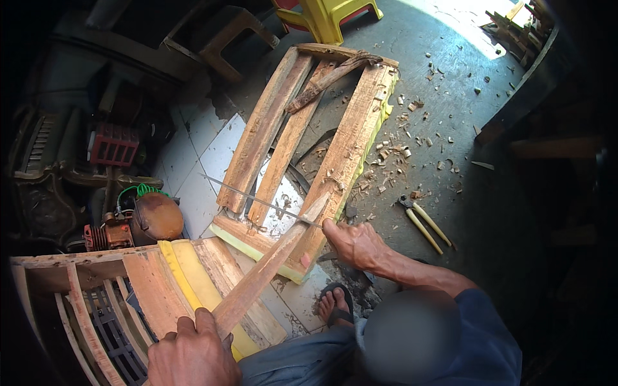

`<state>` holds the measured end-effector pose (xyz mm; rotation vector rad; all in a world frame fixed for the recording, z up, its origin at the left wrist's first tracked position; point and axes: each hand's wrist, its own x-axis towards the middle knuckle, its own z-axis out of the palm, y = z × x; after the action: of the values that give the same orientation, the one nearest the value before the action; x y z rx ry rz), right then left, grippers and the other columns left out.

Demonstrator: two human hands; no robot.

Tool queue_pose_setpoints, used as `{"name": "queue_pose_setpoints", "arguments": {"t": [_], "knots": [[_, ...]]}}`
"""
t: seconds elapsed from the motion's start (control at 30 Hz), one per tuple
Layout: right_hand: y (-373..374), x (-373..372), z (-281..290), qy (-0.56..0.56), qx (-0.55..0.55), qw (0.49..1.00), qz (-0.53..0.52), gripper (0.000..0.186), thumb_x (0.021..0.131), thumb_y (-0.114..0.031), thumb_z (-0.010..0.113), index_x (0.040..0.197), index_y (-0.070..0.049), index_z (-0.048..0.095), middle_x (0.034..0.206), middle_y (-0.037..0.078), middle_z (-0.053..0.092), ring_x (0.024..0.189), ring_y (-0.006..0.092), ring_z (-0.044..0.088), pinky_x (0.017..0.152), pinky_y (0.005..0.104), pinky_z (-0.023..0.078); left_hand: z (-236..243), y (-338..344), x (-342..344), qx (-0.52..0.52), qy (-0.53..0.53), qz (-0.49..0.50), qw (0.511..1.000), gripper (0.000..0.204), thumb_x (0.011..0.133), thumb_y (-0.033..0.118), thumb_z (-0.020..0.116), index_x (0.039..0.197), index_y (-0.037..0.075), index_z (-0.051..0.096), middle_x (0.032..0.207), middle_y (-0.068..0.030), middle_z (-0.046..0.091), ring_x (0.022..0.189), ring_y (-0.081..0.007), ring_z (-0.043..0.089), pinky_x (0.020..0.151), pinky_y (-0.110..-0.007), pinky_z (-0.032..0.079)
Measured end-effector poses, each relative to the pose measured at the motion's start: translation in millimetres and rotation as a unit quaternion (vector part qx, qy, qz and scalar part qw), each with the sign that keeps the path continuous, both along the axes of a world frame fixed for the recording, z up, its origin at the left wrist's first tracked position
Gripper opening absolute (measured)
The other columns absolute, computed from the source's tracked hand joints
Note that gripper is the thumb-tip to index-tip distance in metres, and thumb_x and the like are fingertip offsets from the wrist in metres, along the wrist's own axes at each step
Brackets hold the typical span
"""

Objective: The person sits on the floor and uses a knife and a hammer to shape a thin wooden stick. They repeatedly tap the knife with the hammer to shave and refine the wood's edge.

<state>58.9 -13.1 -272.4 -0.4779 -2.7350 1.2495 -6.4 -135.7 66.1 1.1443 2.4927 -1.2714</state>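
My left hand [193, 354], at the lower left, is closed round the near end of a long tapered wooden strip [261, 280]. The strip slants up to the right, its far end over the near right part of a wooden frame [347, 138]. My right hand [357, 244] is closed beside that far end, at the near end of a long thin metal blade [254, 197]. The blade crosses the strip and points up to the left; seen nearly edge-on, its exact kind is unclear. Its handle is hidden in my fist.
Pincers with pale handles [425, 225] and wood shavings [393, 154] lie on the floor. A rough stick [331, 80] rests across the frame. An orange compressor tank [156, 217] stands left, a slatted wooden frame [151, 289] lower left, a yellow plastic stool [325, 22] beyond.
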Motion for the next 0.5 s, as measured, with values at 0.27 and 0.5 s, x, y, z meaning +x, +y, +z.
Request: {"name": "queue_pose_setpoints", "arguments": {"t": [0.27, 0.5], "knots": [[4, -7, -26, -0.048, -0.002, 0.998, -0.030, 0.015, 0.098, -0.018, 0.051, 0.104, -0.006, 0.043, 0.072, 0.023, 0.066, 0.062, 0.0451, 0.068, 0.047, 0.0529, 0.050, -4, -7, 2, 0.002, -0.001, 0.008, 1.000, 0.019, 0.093, 0.023, 0.067, 0.094, 0.006, 0.058, 0.083, -0.0159, 0.069, 0.068, -0.0351, 0.072, 0.056, -0.046, 0.057], [26, 0, -66, -0.112, 0.021, 0.990, -0.084, 0.015, 0.098, -0.016, 0.053, 0.104, -0.005, 0.044, 0.072, 0.022, 0.065, 0.060, 0.0416, 0.067, 0.048, 0.0521, 0.050, -1, -6, 4, 0.009, -0.007, -0.005, 1.000, 0.019, 0.093, 0.023, 0.067, 0.094, 0.006, 0.058, 0.083, -0.0157, 0.068, 0.069, -0.0347, 0.072, 0.057, -0.045, 0.057]]}}
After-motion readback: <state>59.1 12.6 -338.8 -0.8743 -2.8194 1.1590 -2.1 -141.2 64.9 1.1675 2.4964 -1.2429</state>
